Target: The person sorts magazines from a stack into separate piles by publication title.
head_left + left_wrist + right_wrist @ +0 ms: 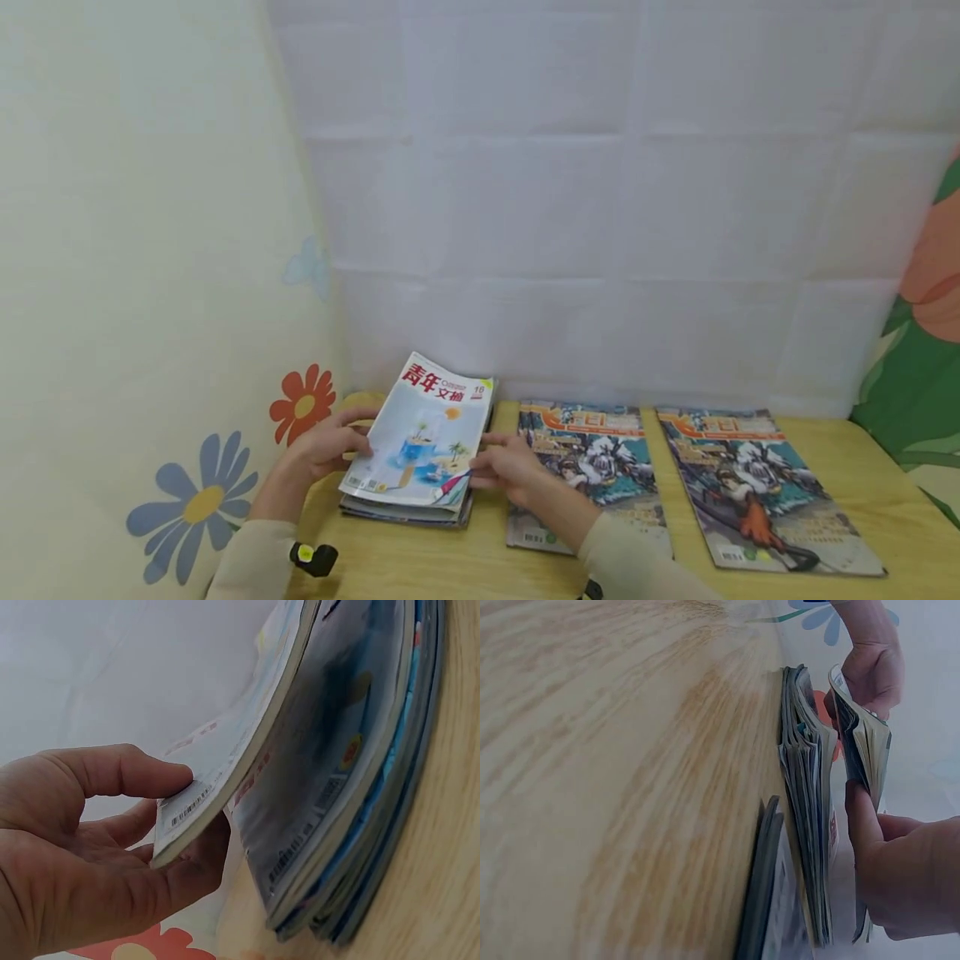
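Wood desk [862, 467] carries two matching comic magazines [592, 467] lying flat on the right and a stack of magazines [408, 510] at the left. Just above that stack a white-covered magazine [423, 433] is lifted. The left hand [330, 442] pinches its left edge between thumb and fingers, and the right hand [506, 467] grips its right edge the same way.

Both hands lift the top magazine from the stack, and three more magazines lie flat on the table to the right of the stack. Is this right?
Not quite: two magazines lie flat there, as the head view shows. Both hands, left hand and right hand, do lift the top magazine.
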The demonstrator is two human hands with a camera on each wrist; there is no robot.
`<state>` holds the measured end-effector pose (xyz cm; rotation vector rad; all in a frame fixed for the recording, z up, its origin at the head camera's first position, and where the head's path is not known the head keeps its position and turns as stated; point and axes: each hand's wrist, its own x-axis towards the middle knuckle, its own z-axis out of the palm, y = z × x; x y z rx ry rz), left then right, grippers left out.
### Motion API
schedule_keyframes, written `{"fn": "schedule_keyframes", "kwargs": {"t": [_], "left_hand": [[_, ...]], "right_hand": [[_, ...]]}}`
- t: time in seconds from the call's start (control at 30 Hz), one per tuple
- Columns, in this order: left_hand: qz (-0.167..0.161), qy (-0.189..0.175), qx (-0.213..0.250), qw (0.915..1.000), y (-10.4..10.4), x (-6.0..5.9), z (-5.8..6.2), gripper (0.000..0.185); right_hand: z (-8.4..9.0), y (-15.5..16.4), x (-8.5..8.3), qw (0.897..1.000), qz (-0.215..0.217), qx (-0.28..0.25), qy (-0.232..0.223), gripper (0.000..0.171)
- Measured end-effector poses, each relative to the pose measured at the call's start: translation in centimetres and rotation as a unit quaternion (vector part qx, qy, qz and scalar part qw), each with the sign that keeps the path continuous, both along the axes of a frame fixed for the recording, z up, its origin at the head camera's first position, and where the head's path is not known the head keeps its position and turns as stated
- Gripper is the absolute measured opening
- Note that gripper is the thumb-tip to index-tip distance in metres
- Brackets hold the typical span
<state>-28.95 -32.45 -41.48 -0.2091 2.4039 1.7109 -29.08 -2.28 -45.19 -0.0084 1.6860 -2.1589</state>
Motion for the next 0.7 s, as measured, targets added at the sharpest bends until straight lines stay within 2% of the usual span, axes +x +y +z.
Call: {"fn": "schedule_keyframes", "kwargs": {"t": [0.27, 0.47, 0.6, 0.7], "left_hand": [[0.003, -0.010, -0.018, 0.9998, -0.3, -0.5, -0.8, 0.069], [0.011, -0.006, -0.069, 0.9975, 0.0, -0.4, -1.1, 0.067], [0.014, 0.002, -0.090, 0.9959, 0.2, -0.2, -0.9, 0.065], [0.015, 0.005, -0.100, 0.9948, 0.4, -0.1, -0.8, 0.063]], "right_hand": [[-0.9, -0.2, -0.2, 1.000, -0.006, -0.002, -0.011, 0.062], [-1.4, -0.2, -0.4, 1.000, 0.015, -0.006, -0.007, 0.061], [-0.5, 0.1, -0.2, 0.999, 0.044, -0.006, 0.006, 0.058], [0.6, 0.7, 0.2, 0.997, 0.065, 0.022, 0.023, 0.054]]}}
